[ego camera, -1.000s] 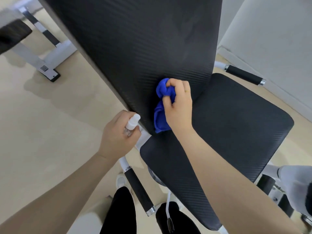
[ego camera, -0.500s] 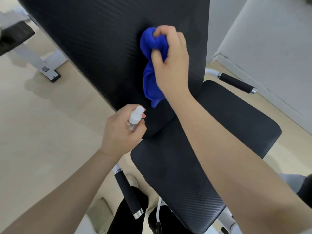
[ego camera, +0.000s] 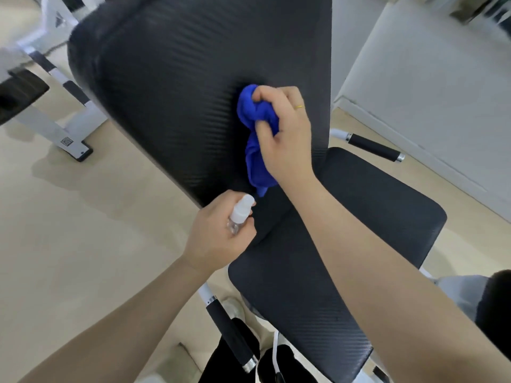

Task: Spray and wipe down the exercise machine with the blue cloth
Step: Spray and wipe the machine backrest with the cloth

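Both hands occupied: right hand (ego camera: pixel 284 134) grips bunched blue cloth (ego camera: pixel 255 139) against backrest (ego camera: pixel 171 92) for wiping, left hand (ego camera: pixel 215 239) clasps spray bottle (ego camera: pixel 240 214), apparently ready.

Your bunched blue cloth (ego camera: pixel 255 125) presses against the black, carbon-textured backrest (ego camera: pixel 179 92) of the exercise machine, which tilts back above its matching seat pad (ego camera: pixel 345 244); your small clear spray bottle (ego camera: pixel 240 214), white-capped, sits just below the cloth.

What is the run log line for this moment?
step: wiping | right hand: presses blue cloth on backrest | left hand: holds spray bottle
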{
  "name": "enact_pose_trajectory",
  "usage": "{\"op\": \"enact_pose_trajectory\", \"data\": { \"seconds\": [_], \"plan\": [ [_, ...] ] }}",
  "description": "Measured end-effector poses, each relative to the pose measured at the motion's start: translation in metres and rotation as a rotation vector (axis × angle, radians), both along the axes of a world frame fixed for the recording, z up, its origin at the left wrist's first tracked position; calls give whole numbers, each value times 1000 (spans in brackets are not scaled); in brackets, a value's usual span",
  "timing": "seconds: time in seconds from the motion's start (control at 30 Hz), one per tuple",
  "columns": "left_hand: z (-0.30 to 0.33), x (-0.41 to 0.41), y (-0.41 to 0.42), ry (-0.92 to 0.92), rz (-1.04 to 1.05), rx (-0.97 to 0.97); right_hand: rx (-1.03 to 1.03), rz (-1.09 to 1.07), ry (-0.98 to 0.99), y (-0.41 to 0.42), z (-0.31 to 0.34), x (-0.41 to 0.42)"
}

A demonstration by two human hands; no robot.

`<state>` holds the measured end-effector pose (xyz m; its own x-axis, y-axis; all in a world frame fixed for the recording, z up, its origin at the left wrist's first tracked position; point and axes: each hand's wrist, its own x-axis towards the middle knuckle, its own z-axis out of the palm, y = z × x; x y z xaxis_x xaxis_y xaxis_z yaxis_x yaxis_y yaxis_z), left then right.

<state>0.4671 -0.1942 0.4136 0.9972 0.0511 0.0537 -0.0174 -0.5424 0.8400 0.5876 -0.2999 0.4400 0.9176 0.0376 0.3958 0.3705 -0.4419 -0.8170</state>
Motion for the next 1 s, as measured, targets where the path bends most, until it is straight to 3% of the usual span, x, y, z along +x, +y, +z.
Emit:
{"op": "enact_pose_trajectory", "data": {
  "seconds": [0.13,0.2,0.3,0.37,0.47,0.53,0.67,0.73,0.8,1.0],
  "plan": [
    [7,4,3,16,-64,-5,-37,-384,655,-52,-43,17],
    [6,4,6,15,-112,-5,-31,-449,811,-52,-54,14],
    [2,5,9,6,-129,0,118,-476,554,-24,-33,17],
    [2,5,8,33,-127,-20,171,-368,320,-10,-6,21],
    [2,4,7,61,-137,-12,113,-217,68,-4,21,30],
    [3,4,5,59,-145,17,78,-228,78,-13,9,36],
    [8,5,3,74,-75,35,18,-426,494,-44,-34,41],
    [11,7,0,18,-51,57,-2,-422,569,-48,-35,47],
    [15,9,-6,15,-41,64,19,-384,523,-43,-20,51],
    [37,29,-34,66,25,80,93,-133,68,-17,65,84]
  ]
}}
